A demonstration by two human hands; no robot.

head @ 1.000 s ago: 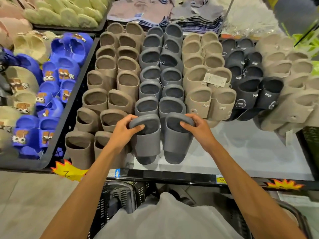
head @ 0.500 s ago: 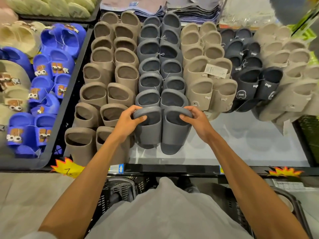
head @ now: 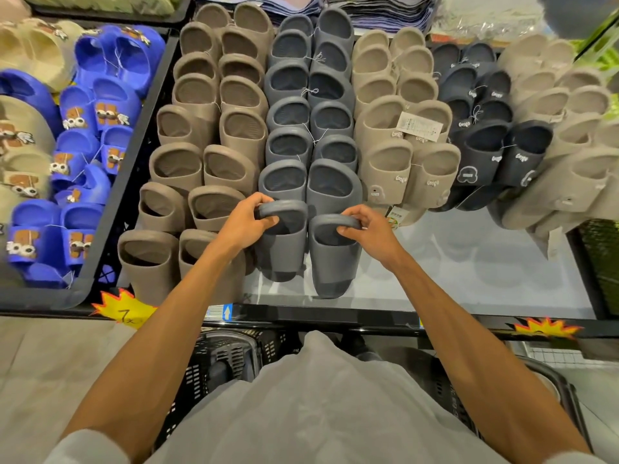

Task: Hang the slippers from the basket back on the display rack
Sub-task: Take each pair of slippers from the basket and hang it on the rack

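Note:
Two dark grey slide slippers sit at the bottom of the grey column on the display rack [head: 469, 262]. My left hand [head: 244, 222] grips the strap of the left grey slipper [head: 284, 249]. My right hand [head: 366, 229] pinches the strap of the right grey slipper [head: 333, 262]. Both slippers lie toe-down just below the hanging grey pairs [head: 311, 128]. The black basket [head: 227, 360] stands on the floor below the rack edge, mostly hidden by my torso.
Brown slippers [head: 201, 155] hang left of the grey column, beige ones [head: 398, 135] right, then black ones [head: 485, 135]. A bin of blue and cream slippers [head: 80, 145] is at far left. The bare white rack panel shows at lower right.
The two grey slippers moved slightly up toward the hanging grey column. The right slipper now sits a little lower than the left. Both hands keep their hold on the straps.

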